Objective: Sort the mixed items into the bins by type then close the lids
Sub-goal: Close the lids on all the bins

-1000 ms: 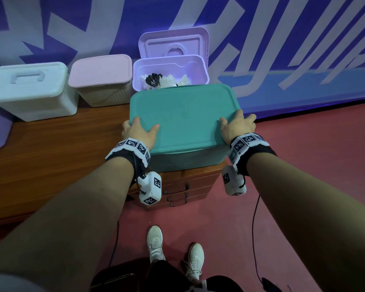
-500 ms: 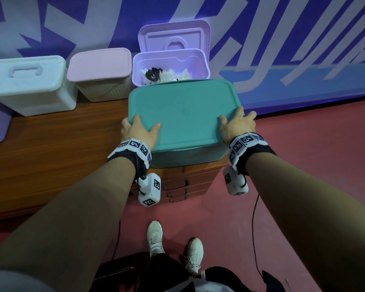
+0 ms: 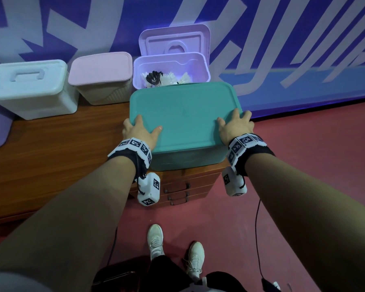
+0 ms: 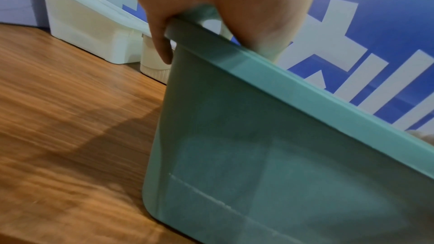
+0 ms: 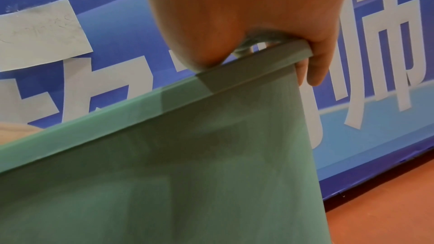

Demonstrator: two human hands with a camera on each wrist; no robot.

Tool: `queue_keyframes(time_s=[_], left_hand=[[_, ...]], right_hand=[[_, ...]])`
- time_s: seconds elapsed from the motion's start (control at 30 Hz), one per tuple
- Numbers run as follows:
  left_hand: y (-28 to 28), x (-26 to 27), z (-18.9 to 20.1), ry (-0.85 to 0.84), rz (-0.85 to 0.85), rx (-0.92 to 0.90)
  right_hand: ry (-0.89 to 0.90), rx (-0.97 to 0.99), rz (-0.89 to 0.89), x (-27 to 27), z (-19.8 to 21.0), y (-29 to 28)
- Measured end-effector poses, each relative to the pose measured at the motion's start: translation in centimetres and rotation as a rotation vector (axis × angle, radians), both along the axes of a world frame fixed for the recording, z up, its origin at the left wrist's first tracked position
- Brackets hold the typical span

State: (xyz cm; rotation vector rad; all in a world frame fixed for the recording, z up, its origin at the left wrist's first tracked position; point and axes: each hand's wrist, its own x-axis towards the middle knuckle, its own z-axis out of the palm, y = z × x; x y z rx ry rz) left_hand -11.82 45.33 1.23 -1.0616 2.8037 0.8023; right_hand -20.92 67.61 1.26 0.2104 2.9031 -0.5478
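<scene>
Both hands gripped the teal bin [image 3: 184, 159] at its lidded near corners, left hand [image 3: 140, 131] and right hand [image 3: 234, 128] with thumbs on top, fingers curled over the rim. It stood on the wooden cabinet [image 3: 51, 161].

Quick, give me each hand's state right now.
Left hand: grips the left rim of the teal plastic lid, fingers curled over its edge.
Right hand: grips its right rim.

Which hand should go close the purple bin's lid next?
Probably the right hand. Both hands grip the teal bin, but the open purple bin and its raised lid sit behind it, slightly toward the left hand, so either could reach.
</scene>
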Motion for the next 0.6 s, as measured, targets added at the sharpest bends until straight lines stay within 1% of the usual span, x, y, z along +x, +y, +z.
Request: queue_keyframes(time_s=[0.1,0.2,0.33,0.47,0.6], left_hand=[[-0.2,-0.3,-0.2,0.003,-0.008,-0.017],[-0.4,-0.8,-0.2,0.012,-0.063,-0.084],[-0.8,-1.5,-0.1,-0.064,-0.138,-0.105],[-0.7,-1.9,0.0,-0.125,-0.162,-0.123],[-0.7,-2.0,-0.1,-0.134,-0.168,-0.141]], right_hand=[[-0.005,0.029,0.021,-0.2,0.0,-0.2],[-0.006,0.099,0.092,-0.6,0.1,-0.4],[-0.022,0.138,0.183,-1.3,0.3,-0.6],[-0.051,0.157,0.214,-1.5,0.1,-0.7],[-0.035,0.173,0.216,-1.4,-0.1,-0.7]])
